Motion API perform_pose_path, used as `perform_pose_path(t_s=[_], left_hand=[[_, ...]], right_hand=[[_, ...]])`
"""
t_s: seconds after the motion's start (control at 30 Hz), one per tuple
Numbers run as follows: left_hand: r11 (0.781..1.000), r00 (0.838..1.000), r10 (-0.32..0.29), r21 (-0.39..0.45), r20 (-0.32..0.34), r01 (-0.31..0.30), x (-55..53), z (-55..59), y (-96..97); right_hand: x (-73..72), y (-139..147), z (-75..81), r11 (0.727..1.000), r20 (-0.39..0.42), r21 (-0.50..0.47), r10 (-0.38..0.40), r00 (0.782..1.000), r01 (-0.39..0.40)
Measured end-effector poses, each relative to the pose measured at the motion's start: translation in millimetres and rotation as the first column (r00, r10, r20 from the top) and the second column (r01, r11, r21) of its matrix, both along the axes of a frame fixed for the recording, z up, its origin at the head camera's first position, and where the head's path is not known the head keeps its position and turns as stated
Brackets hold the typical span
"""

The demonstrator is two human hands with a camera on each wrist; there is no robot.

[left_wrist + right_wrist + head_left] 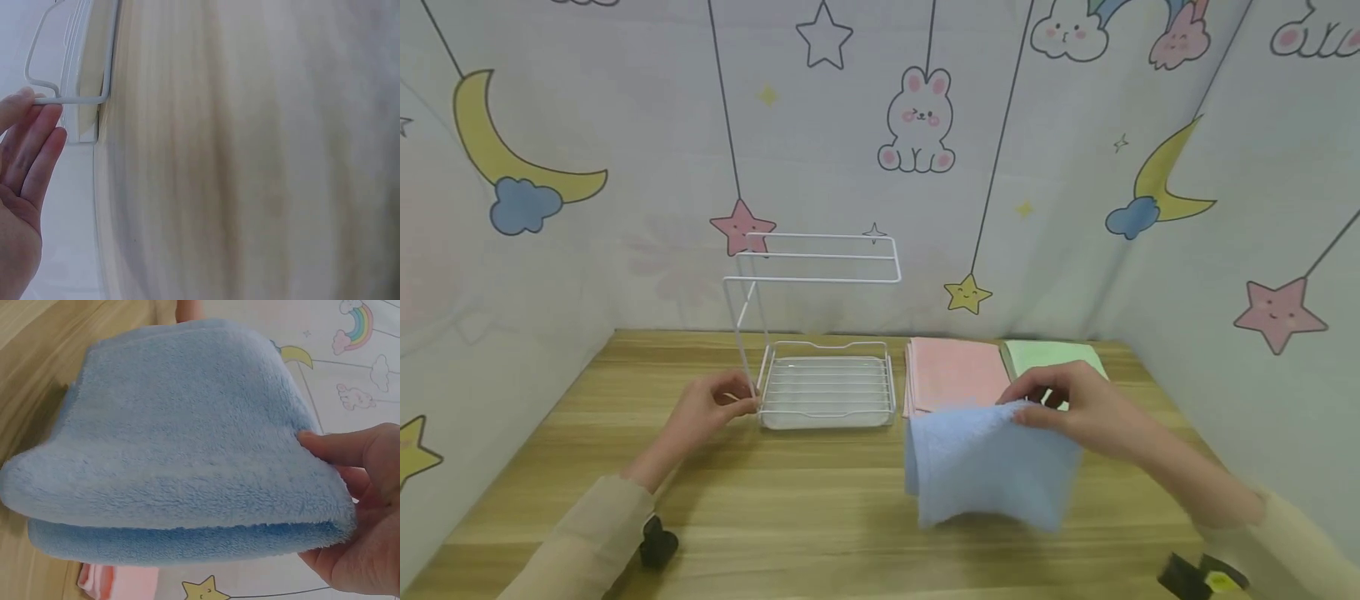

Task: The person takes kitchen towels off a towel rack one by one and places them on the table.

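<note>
In the head view a white wire rack (820, 281) with a low basket and a white tray (827, 419) stands at the back of the table. My left hand (711, 407) pinches the rack's lower left wire between thumb and fingers; the left wrist view shows the thumb and fingertips on that wire (75, 100). My right hand (1075, 408) grips a folded blue towel (992, 467) by its upper edge, and the towel hangs in front of the other towels. In the right wrist view its fluffy folded layers (187, 437) droop from between thumb and fingers.
A folded pink towel (958, 371) lies right of the rack, with a folded green towel (1075, 354) beside it, partly hidden by my right hand. The wooden table (775, 517) backs onto a patterned cloth wall (820, 167), with cloth at both sides too.
</note>
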State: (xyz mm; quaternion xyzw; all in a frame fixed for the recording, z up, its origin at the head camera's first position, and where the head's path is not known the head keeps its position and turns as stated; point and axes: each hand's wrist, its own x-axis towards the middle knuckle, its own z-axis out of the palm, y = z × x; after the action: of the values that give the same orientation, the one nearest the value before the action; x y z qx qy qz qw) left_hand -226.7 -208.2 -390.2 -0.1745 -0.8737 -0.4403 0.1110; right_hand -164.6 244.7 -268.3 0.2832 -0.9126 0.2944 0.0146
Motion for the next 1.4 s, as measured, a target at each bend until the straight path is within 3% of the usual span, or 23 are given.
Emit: perform_pose_path(t_s=[0.13, 0.3, 0.67, 0.97, 1.13, 1.4], left_hand=[[1.000, 1.000, -0.003, 0.001, 0.001, 0.003, -0.7, -1.2, -0.4], [1.000, 1.000, -0.002, 0.003, 0.003, 0.002, -1.4, -1.1, -0.5], [0.999, 1.000, -0.019, 0.027, -0.016, 0.020, -2.4, -5.9, -2.1], [0.999, 1.000, -0.008, 0.035, 0.000, 0.008, -23.6, -31.1, -13.5], [0.999, 1.000, -0.014, 0.031, -0.017, 0.014, -24.1, -31.2, -13.4], [1.000, 1.000, 0.002, 0.008, -0.011, -0.002, -22.3, -29.9, -14.5]], right_hand=[[0.7, 5, -5.9, 0.994, 0.100, -0.051, 0.101, 0.990, -0.096], [-7.3, 12, -21.2, 0.989, 0.231, -0.047, 0.149, 0.962, -0.142], [-46.7, 21, -55.3, 0.973, 0.241, 0.026, 0.217, 0.946, -0.230], [-70.3, 25, -75.8, 0.971, 0.295, 0.054, 0.208, 0.933, -0.234], [-81.8, 30, -85.7, 0.961, 0.324, 0.052, 0.241, 0.915, -0.272], [-90.9, 35, -95.9, 0.966, 0.348, 0.050, 0.220, 0.911, -0.253]])
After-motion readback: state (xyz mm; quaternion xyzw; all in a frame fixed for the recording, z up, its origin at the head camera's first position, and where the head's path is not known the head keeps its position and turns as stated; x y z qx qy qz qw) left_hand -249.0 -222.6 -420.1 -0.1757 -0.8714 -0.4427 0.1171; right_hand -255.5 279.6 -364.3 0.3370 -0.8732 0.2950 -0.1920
